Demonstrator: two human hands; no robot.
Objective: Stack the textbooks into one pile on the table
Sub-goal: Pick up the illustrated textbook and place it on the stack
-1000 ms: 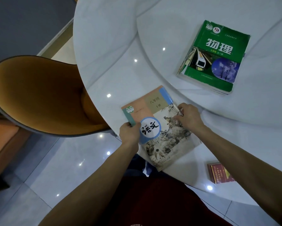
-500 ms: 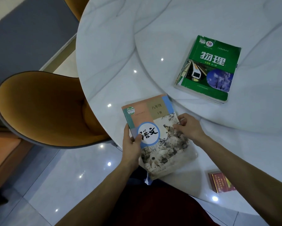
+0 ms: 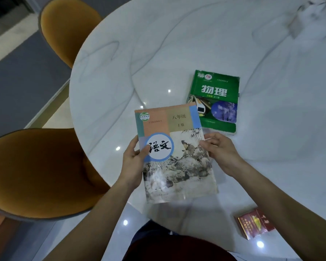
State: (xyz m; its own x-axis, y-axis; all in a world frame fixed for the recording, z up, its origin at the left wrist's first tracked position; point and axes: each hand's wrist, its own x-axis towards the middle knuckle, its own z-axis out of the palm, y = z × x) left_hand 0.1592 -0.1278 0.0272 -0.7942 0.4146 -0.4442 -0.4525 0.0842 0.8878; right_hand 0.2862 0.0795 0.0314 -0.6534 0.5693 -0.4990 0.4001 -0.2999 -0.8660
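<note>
A textbook with an ink-painting cover (image 3: 177,162) is lifted above the near edge of the white marble table (image 3: 158,53). My left hand (image 3: 133,159) grips its left edge, thumb on the blue circle. Its right edge is held by my right hand (image 3: 220,151). The book's far right corner overlaps, in view, the near left corner of a green textbook (image 3: 217,95), which lies flat on the table's raised round centre; more pages show under that green cover.
A small red box (image 3: 254,225) lies on the table near the front edge, under my right forearm. Two orange-lined chairs stand left of the table, one close (image 3: 38,172) and one farther back (image 3: 64,31). Glossy floor tiles lie below.
Both hands have lifted the painted-cover book off the table and moved it away from me toward the green book. The left hand's grip shifted to the book's side edge.
</note>
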